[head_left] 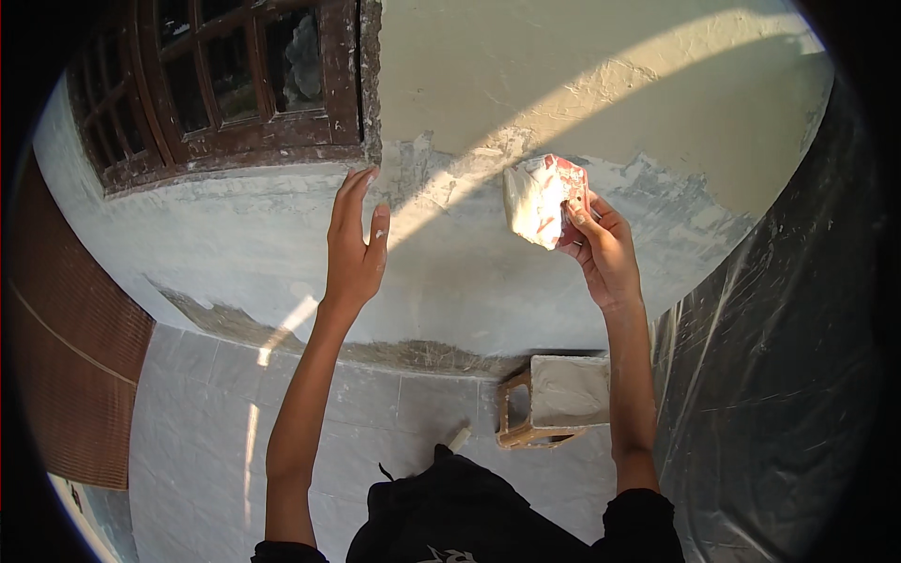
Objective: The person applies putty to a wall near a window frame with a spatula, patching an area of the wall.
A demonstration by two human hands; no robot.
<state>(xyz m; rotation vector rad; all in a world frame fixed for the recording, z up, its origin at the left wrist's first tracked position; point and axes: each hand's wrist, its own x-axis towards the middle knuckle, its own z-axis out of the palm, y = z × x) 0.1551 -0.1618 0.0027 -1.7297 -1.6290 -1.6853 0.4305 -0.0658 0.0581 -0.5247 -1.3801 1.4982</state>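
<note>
My right hand (608, 253) is closed round a red putty scraper (574, 174), thumb on its near face. A thick lump of white putty (531, 202) covers the scraper's left part, lit by the sun. Behind it rises the wall (460, 296), coated pale grey-white below and cream above, with a ragged patchy border between the two. My left hand (355, 246) is raised, holding nothing, its fingers stretched out and thumb apart. Those fingertips are at the lower right corner of the brown wooden window frame (272, 155); whether they touch anything, I cannot tell.
A small brown stool (511, 433) by the wall's foot bears a pan of pale putty (571, 390). Dark plastic sheeting (760, 375) hangs at the right. A ribbed brown panel (75, 375) stands at the left. Grey tiles (197, 422) cover the floor.
</note>
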